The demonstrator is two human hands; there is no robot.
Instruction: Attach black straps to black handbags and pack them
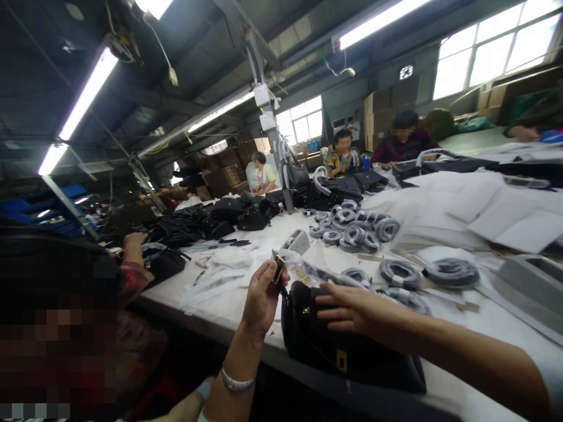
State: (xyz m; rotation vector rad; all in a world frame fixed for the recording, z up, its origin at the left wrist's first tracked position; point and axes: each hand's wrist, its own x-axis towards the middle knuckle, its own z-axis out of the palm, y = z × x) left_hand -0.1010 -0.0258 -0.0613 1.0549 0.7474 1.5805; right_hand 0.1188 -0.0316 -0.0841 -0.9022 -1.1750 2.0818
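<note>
A black handbag (369, 363) with gold-coloured hardware lies at the front edge of the white-covered table. My left hand (263, 296) pinches a short black strap with a gold-coloured clasp (278, 268) at the bag's left end, raised a little above the table. My right hand (345, 308) is over the bag's upper side, its fingers stretched out and apart; whether they touch the leather I cannot tell. A clear plastic-wrapped strap (323, 274) lies just behind the bag.
Coiled, wrapped straps (352, 225) and a stack of white sheets (466, 205) cover the table beyond. A grey tray-like piece (532, 293) sits at right. Black bags (229, 214) are heaped farther back. One person (132, 281) is close at left; others work across the table.
</note>
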